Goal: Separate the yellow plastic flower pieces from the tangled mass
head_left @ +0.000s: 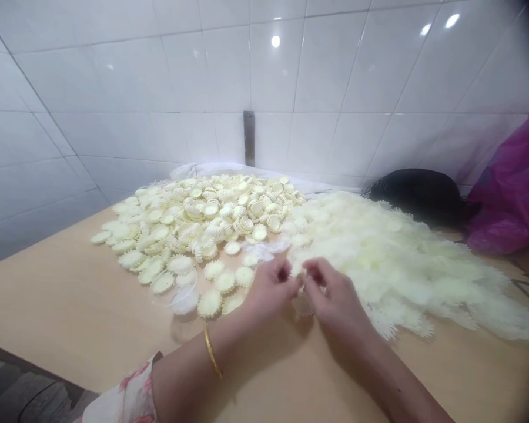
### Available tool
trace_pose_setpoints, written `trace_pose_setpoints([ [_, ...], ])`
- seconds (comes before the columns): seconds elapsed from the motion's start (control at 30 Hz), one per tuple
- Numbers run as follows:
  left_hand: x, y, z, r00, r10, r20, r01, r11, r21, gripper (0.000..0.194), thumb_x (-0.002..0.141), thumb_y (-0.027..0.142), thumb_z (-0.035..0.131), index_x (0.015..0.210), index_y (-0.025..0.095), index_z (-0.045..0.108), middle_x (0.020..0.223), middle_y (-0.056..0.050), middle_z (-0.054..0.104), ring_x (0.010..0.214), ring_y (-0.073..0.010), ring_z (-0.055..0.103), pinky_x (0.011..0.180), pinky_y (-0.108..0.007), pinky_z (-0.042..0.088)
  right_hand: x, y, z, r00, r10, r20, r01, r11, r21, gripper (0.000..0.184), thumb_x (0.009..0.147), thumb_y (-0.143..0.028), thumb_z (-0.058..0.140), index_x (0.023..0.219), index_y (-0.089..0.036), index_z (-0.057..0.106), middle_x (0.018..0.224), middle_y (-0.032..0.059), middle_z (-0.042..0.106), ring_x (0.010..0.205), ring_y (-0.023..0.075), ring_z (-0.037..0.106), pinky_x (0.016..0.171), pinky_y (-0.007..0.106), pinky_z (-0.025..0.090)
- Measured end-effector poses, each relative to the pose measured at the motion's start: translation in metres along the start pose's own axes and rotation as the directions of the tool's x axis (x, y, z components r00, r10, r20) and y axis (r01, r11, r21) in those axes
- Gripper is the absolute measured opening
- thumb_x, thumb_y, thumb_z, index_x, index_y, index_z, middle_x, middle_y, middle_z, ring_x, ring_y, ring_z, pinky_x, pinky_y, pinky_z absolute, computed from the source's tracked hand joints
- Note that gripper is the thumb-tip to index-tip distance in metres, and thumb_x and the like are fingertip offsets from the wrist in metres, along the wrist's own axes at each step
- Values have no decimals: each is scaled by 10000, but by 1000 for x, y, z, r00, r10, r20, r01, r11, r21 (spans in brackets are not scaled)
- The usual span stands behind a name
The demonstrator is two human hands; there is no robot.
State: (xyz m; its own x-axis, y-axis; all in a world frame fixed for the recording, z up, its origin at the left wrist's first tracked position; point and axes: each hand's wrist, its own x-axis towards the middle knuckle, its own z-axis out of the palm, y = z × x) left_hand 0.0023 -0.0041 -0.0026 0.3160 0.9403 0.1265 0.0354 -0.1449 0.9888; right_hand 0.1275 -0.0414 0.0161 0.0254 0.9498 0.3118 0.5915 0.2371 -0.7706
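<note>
Close together over the front of the table, my left hand point(270, 289) and my right hand point(337, 296) both have their fingers pinched. Between and just below the fingertips shows a thin pale piece point(303, 304), blurred and partly covered by the fingers. Beside my left hand lie loose cream discs with scalloped edges point(226, 282). A large heap of similar small fluted cups point(211, 210) spreads behind them. Right of my right hand is a wide pile of sheer, pale yellow pieces with toothed edges point(379, 252).
A white tiled wall point(203, 76) closes off the back of the wooden table point(62, 294). At the back right sit a black bag point(418, 191) and a magenta plastic bag point(511, 194). A clear round piece with thin thread point(185, 299) lies left of my hands.
</note>
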Motion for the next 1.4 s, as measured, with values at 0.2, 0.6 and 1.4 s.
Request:
trace_pose_setpoints([
  [0.2, -16, 7, 3, 971, 240, 20, -227, 885, 406, 140, 660, 150, 472, 582, 174, 358, 522, 50, 379, 505, -70, 330, 458, -218, 224, -3, 3, 2, 991, -113, -76, 99, 982, -160, 221, 738, -260, 418, 791, -167, 612, 688, 49, 641, 600, 174, 580, 535, 262, 416],
  [0.6, -31, 36, 5, 972, 13, -236, -31, 997, -74, 193, 673, 173, 553, 590, 181, 379, 446, 71, 390, 419, -88, 471, 432, -209, 334, -3, -4, 5, 920, -344, -185, 267, 899, -346, 209, 799, -191, 349, 798, -144, 553, 690, 80, 579, 610, 183, 538, 562, 277, 400],
  [1.4, -46, 51, -55, 935, 305, -181, -79, 676, 732, 206, 724, 134, 441, 552, 192, 343, 494, 30, 352, 444, -95, 330, 452, -237, 239, 12, 7, -40, 970, 140, -201, -110, 982, 153, 163, 725, -329, 530, 671, -178, 560, 554, -2, 540, 550, 144, 516, 530, 255, 407],
])
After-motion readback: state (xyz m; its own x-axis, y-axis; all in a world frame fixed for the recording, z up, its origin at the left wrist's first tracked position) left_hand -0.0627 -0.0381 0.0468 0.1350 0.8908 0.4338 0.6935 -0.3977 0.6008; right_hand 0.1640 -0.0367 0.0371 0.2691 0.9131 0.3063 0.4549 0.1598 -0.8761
